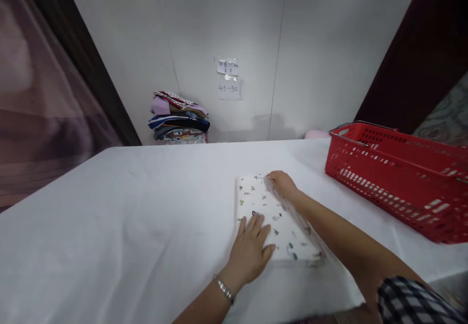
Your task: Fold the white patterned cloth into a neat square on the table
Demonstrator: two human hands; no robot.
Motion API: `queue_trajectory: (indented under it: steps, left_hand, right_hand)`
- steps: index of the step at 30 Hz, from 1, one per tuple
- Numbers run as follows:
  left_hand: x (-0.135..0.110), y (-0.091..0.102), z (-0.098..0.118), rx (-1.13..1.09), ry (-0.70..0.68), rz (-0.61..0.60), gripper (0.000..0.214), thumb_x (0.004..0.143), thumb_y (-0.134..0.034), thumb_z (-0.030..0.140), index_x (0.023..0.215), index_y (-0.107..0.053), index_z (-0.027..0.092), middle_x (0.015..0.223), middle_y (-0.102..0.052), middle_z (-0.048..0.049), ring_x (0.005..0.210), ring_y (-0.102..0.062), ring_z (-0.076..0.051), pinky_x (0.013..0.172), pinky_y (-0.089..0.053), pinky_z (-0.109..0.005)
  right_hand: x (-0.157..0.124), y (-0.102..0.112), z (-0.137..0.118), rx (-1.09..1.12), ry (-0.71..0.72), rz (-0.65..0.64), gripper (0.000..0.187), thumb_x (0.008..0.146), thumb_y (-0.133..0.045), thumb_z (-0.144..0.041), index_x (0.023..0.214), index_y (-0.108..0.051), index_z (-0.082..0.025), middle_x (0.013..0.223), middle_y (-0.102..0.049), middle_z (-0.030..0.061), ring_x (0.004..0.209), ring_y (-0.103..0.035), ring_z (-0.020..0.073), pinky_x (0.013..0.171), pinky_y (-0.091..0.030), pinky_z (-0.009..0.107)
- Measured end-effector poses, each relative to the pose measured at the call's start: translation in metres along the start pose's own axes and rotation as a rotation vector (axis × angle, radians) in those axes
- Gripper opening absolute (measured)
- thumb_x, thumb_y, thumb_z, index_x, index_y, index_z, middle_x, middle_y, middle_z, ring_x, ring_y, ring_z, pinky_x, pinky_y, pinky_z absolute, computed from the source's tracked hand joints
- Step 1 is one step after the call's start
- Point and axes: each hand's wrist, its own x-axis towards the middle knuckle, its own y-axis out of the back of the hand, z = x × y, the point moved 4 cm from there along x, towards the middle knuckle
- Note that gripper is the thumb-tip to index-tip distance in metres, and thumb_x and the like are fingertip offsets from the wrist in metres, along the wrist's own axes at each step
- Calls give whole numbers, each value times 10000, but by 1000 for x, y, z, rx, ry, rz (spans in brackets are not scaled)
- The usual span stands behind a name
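Note:
A white folded cloth (261, 195) with small printed motifs lies flat on the table; a see-through layer, seemingly plastic film, shows along its right side. My left hand (250, 248) rests on the near left part of the cloth, palm down with fingers spread. At the far right corner, my right hand (283, 183) has its fingers closed on the cloth's edge. The fingertips of that hand are partly hidden, so how much of the edge they grip is unclear.
A red plastic basket (383, 175) with a metal handle stands on the right of the white-covered table (120, 207). Behind the table's far edge is a stack of folded clothes (181, 119). Paper labels (229, 89) are taped to the wall. A curtain (44, 90) hangs at left.

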Motion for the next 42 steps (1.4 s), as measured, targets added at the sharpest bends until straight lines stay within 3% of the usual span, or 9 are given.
queue_trajectory:
  steps: [4,10,16,20,22,25,29,35,42]
  left_hand:
    - [-1,1,0,-13,1,-7,461,927,-389,467,1323,-481,250,1480,-367,-64,1397,-251,-267,1145,-184,-547]
    - [-1,1,-1,-57,4,8,465,914,-422,458,1330,-481,256,1479,-367,-61,1391,-264,-277,1141,-201,-564]
    - [-2,1,-3,-81,9,-4,460,912,-424,464,1323,-484,264,1483,-360,-48,1392,-265,-272,1145,-207,-561]
    - [-2,2,-3,-106,3,-6,464,911,-430,459,1330,-479,263,1474,-375,-52,1391,-266,-274,1142,-213,-569]
    - [-2,3,-3,-115,-4,4,460,912,-435,447,1332,-477,266,1469,-383,-51,1391,-268,-271,1143,-212,-569]
    - [-2,3,-3,-128,-6,3,457,910,-441,440,1336,-470,278,1469,-383,-45,1393,-263,-267,1147,-205,-567]
    - [-1,3,-4,-135,7,-16,452,910,-426,465,1320,-479,282,1473,-378,-38,1395,-257,-266,1148,-200,-569]
    - [-2,3,-4,-127,7,-17,446,914,-414,468,1310,-480,274,1483,-364,-31,1405,-231,-257,1159,-176,-555]
    - [-4,3,-4,-144,8,-11,438,918,-408,448,1311,-472,268,1480,-368,-39,1406,-233,-245,1169,-167,-535]
  right_hand:
    - [17,-17,8,-155,-4,-93,233,908,-453,-189,979,-673,-160,1028,-658,110,992,-563,232,841,-385,321]
    - [11,-23,11,-202,52,-27,220,932,-447,-238,988,-643,-157,1045,-622,112,1004,-522,235,842,-363,328]
    - [12,-23,15,-244,77,-43,222,932,-437,-249,914,-645,-174,952,-637,98,925,-535,235,793,-354,342]
    - [21,-18,26,-226,-33,10,226,929,-423,-222,877,-637,-172,928,-645,93,919,-541,235,784,-348,345]
    - [24,-19,34,-204,-109,-16,212,919,-434,-214,876,-637,-170,930,-649,89,914,-547,234,772,-354,338]
    - [24,-23,40,-165,-98,-70,221,919,-432,-225,907,-647,-176,965,-652,87,938,-555,224,792,-364,329]
    - [21,-23,32,-112,-53,-45,248,917,-425,-227,1006,-652,-182,1078,-645,100,1041,-546,227,903,-353,357]
    - [25,-23,-11,-6,134,-12,300,930,-409,-269,1168,-572,-185,1216,-597,105,1165,-487,218,1021,-293,389]
    - [40,-50,1,-17,13,-186,361,975,-331,-368,975,-631,-167,973,-658,92,939,-581,192,832,-395,296]
